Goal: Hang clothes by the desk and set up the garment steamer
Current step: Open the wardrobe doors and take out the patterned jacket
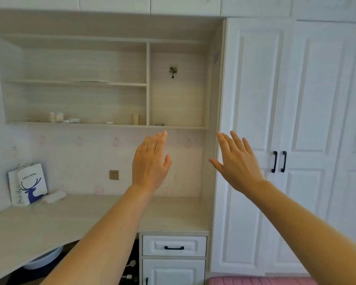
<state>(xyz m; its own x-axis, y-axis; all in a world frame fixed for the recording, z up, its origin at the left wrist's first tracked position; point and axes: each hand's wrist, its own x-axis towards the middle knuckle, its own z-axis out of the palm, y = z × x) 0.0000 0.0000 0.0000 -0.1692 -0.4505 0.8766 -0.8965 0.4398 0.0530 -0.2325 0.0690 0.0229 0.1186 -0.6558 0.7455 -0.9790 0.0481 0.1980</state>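
Both my hands are raised in front of me, empty, fingers straight and loosely spread, backs toward me. My left hand hangs above the desk, a pale wood-grain slab with a smooth matte top and a curved front edge. My right hand is up beyond the desk's right end, in front of the edge of the white wardrobe, whose panelled doors carry two slim black handles. No clothes or garment steamer are visible anywhere.

At the desk's far left corner a glossy white paper bag with a blue deer stands against the wall, a crumpled white cloth just beside it. Above the desk runs an open shelf unit of the same striped laminate, with a small hook on its back panel. Below the desk's right end sits a white drawer with a black bar pull.
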